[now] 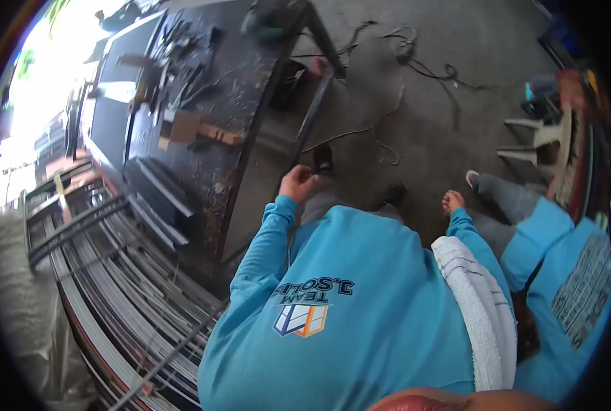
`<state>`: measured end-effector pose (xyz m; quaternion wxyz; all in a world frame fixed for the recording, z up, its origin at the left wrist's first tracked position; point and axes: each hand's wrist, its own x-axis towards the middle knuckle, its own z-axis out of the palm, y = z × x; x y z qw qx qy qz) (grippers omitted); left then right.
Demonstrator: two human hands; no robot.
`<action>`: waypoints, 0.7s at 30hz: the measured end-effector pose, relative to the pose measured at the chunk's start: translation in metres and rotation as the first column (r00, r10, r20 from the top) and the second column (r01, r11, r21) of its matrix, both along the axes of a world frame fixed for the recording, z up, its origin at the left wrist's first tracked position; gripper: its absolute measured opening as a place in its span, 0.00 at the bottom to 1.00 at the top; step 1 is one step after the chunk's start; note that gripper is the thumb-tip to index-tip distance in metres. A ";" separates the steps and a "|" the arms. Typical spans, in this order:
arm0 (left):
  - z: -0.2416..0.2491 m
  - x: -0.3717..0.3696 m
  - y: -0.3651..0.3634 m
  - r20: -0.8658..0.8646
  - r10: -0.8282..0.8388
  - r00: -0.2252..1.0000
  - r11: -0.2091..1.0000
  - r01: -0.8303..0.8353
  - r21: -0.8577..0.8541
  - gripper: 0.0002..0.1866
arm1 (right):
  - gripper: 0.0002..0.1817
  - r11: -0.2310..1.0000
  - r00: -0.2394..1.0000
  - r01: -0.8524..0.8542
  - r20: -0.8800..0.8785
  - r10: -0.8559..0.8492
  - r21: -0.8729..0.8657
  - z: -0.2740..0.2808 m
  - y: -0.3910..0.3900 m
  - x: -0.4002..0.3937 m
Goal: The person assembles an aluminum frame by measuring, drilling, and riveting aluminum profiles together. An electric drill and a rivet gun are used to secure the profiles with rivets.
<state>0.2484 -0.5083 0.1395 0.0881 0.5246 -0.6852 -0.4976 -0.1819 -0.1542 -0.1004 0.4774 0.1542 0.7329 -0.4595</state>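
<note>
I look down over my own blue long-sleeved shirt. My left hand (297, 183) is stretched forward and closed around the near end of a long dark steel bar (314, 113), which slants up and away along the workbench's right edge. My right hand (453, 202) hangs out in front over the concrete floor, with its fingers curled in and nothing visible in it. A white towel (480, 308) lies over my right shoulder. My dark shoes (322, 159) show just beyond my left hand.
A dark metal workbench (230, 137) with tools and a wooden block (182, 127) stands left. Stacked steel bars (107, 274) lie lower left. Cables (422, 65) trail across the floor. A co-worker's blue sleeve (566, 274) and grey leg (511, 197) are right, near a white chair (538, 137).
</note>
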 end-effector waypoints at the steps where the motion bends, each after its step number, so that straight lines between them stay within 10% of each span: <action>1: 0.002 0.015 -0.016 -0.028 0.131 0.991 0.989 -0.133 -0.059 0.16 | 0.12 0.999 0.999 -0.034 -0.002 0.034 0.029 0.010 -0.014 -0.002; 8: -0.031 0.224 -0.188 -0.338 0.810 0.479 0.398 -0.873 -0.281 0.11 | 0.09 0.990 0.990 -0.134 0.041 0.132 0.033 0.030 -0.088 0.050; 12: 0.025 0.321 -0.217 0.221 0.952 0.210 0.305 -0.693 -0.654 0.30 | 0.12 0.935 0.937 -0.335 0.145 0.318 0.116 0.056 -0.153 0.094; 15: 0.007 0.387 -0.203 0.267 0.956 -0.120 0.122 -0.665 -0.737 0.32 | 0.14 0.902 0.902 -0.431 -0.030 0.432 0.025 0.090 -0.226 0.135; 21: 0.025 0.428 -0.168 0.155 0.988 -0.027 0.126 -0.457 -0.880 0.28 | 0.16 0.845 0.833 -0.530 -0.233 0.501 -0.077 0.148 -0.385 0.121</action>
